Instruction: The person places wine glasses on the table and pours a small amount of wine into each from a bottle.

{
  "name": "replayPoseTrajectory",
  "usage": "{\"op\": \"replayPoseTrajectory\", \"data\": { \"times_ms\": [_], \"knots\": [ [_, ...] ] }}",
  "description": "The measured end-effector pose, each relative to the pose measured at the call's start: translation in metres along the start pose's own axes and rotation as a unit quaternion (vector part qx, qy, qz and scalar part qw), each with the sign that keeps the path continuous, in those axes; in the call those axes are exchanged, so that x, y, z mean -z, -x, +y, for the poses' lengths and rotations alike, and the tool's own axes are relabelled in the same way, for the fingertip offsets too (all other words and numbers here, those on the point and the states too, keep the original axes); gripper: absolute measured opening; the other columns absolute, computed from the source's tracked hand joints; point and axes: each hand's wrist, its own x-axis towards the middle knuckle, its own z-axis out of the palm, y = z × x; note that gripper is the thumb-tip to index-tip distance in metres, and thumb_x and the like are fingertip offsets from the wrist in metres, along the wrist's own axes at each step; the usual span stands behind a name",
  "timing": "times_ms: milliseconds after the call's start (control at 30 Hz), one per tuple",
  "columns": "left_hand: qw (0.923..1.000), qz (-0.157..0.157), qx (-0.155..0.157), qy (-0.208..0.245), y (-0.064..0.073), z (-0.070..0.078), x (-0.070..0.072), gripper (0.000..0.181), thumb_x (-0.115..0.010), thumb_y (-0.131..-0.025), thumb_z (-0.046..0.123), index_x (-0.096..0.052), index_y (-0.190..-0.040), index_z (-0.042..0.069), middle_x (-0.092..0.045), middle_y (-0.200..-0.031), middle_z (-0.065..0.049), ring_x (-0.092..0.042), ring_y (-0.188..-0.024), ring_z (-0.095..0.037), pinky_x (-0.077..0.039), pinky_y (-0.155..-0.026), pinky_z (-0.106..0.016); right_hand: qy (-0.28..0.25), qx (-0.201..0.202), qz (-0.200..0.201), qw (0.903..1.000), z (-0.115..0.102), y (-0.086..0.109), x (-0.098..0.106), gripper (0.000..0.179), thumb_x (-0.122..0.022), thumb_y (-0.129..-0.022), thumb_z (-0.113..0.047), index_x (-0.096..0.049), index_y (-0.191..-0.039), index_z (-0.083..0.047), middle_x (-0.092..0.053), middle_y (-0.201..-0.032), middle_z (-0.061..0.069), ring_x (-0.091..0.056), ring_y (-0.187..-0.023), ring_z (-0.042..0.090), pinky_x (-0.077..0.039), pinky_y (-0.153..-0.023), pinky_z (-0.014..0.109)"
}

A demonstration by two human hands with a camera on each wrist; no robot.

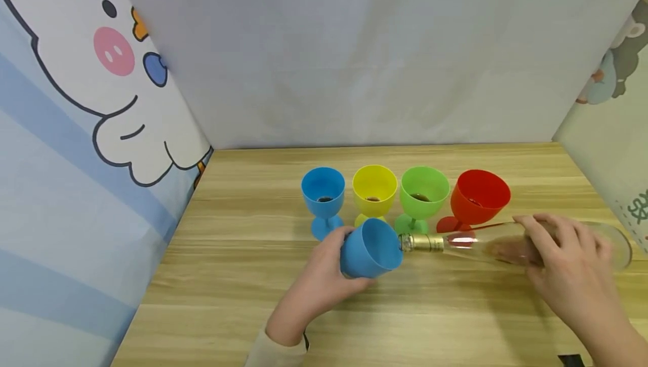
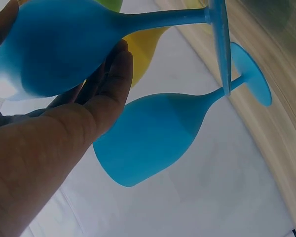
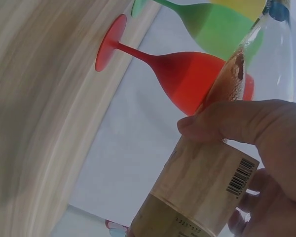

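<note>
My left hand [image 1: 321, 285] grips a blue plastic goblet [image 1: 356, 254] round its bowl, its mouth tilted to the right. The left wrist view shows this goblet's stem and foot clear of the table, with fingers wrapped under the bowl. My right hand [image 1: 572, 265] holds a clear glass bottle [image 1: 486, 241] round its body, lying nearly level in the air. Its gold-banded neck [image 1: 425, 242] points left, and the mouth is right at the goblet's rim. Reddish-brown liquid [image 3: 232, 81] shows inside the bottle, above a label with a barcode [image 3: 240, 177].
Behind my hands stand another blue goblet [image 1: 324, 189], a yellow goblet [image 1: 374, 187], a green goblet [image 1: 424, 189] and a red goblet [image 1: 478, 195], in a row with dark liquid at their bottoms. The wooden table [image 1: 217, 277] meets a pale cloth wall [image 1: 354, 74].
</note>
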Motion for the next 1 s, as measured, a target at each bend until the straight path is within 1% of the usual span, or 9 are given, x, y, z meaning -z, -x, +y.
{"op": "replayPoseTrajectory", "data": {
  "times_ms": [300,500,700,867,1000],
  "knots": [
    [0.9998,0.002,-0.007,-0.017,-0.001,0.0,0.0,0.085,-0.092,-0.076,0.02,-0.044,-0.145,0.007,-0.053,-0.139,-0.01,-0.052,-0.124,-0.033,-0.044,-0.1,-0.058,0.012,0.015,0.006,0.9998,0.001,-0.005,0.006,0.088,-0.082,-0.047,0.015,-0.059,-0.128,-0.011,-0.051,-0.125,0.027,-0.041,-0.112,0.054,-0.027,-0.084,0.072],
    [0.9998,-0.002,-0.004,-0.017,-0.001,0.0,-0.001,0.087,-0.093,-0.076,0.02,-0.043,-0.146,0.007,-0.052,-0.14,-0.01,-0.051,-0.125,-0.033,-0.044,-0.1,-0.058,0.018,0.024,0.016,0.9994,0.002,-0.006,0.01,0.085,-0.08,-0.048,0.014,-0.06,-0.126,-0.011,-0.051,-0.124,0.028,-0.042,-0.113,0.054,-0.028,-0.084,0.071],
    [0.9998,-0.006,-0.002,-0.017,-0.001,0.0,-0.001,0.088,-0.093,-0.076,0.022,-0.043,-0.147,0.007,-0.052,-0.141,-0.01,-0.05,-0.125,-0.033,-0.043,-0.101,-0.058,0.023,0.029,0.016,0.9992,0.002,-0.007,0.012,0.09,-0.085,-0.043,0.015,-0.06,-0.127,-0.01,-0.051,-0.124,0.028,-0.042,-0.114,0.053,-0.028,-0.084,0.071],
    [0.9998,-0.007,-0.005,-0.017,-0.002,0.0,-0.002,0.087,-0.093,-0.076,0.022,-0.043,-0.146,0.007,-0.052,-0.14,-0.01,-0.051,-0.125,-0.033,-0.044,-0.1,-0.058,0.025,0.03,0.02,0.999,0.001,-0.008,0.014,0.093,-0.091,-0.042,0.013,-0.06,-0.126,-0.011,-0.051,-0.124,0.029,-0.041,-0.114,0.054,-0.027,-0.085,0.07],
    [0.9997,-0.009,-0.006,-0.02,-0.002,-0.001,-0.003,0.087,-0.093,-0.076,0.023,-0.043,-0.146,0.007,-0.052,-0.14,-0.01,-0.051,-0.124,-0.032,-0.044,-0.1,-0.057,0.025,0.033,0.023,0.9989,0.001,-0.009,0.016,0.095,-0.09,-0.04,0.014,-0.06,-0.127,-0.011,-0.05,-0.125,0.029,-0.04,-0.114,0.053,-0.026,-0.085,0.07]
  ]
}}
